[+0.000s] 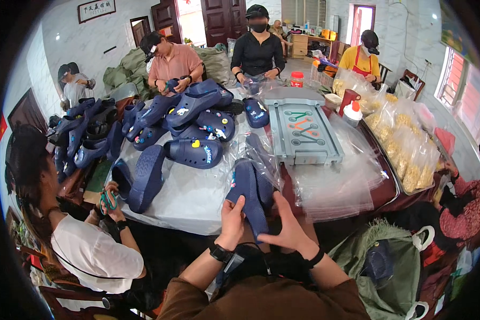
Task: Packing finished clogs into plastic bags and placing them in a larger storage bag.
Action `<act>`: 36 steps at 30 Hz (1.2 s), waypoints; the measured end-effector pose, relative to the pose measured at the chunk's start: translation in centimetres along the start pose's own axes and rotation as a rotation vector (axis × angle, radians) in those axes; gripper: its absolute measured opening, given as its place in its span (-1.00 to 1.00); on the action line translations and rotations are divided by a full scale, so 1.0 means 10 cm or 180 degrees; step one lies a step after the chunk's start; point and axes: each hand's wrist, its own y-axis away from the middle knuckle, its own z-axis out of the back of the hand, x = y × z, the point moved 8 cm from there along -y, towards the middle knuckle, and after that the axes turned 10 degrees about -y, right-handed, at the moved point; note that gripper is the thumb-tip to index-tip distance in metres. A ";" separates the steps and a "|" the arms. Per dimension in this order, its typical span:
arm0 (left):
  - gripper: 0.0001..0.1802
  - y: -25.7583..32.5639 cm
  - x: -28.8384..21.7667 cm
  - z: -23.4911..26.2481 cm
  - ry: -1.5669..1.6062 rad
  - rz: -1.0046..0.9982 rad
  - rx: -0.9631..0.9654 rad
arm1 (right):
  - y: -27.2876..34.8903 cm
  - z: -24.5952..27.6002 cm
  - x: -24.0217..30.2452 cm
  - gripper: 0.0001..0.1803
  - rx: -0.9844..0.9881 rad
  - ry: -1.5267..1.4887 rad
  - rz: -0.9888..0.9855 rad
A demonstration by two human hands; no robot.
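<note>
A pair of navy foam clogs lies sole up in front of me, with the toe ends in a clear plastic bag. My left hand grips the nearer clog, thumb on its sole. Beside its heel end, my right hand is open with the fingers spread; whether it touches the clog I cannot tell. To the left, a heap of navy clogs with colourful charms covers the table. Flat clear bags lie to the right.
A grey plastic case stands beyond the bags, near a white bottle with a red tip. A tray of filled bags is at right. A green sack sits low right. Co-workers surround the table; one at left holds green-handled scissors.
</note>
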 end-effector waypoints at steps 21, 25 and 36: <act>-0.53 -0.75 -0.69 0.49 -0.3191 -0.1673 0.0244 | 0.06 -0.56 0.18 -0.15 0.1290 0.2163 0.1194; -0.85 -0.46 -0.87 0.19 -0.3368 -0.2192 -0.0106 | 0.03 -0.47 0.16 -0.22 0.1294 0.2586 0.1076; -0.90 0.57 -1.15 0.08 -0.3797 -0.3503 -0.0330 | 0.04 -0.25 0.20 -0.42 0.0525 0.1390 0.1001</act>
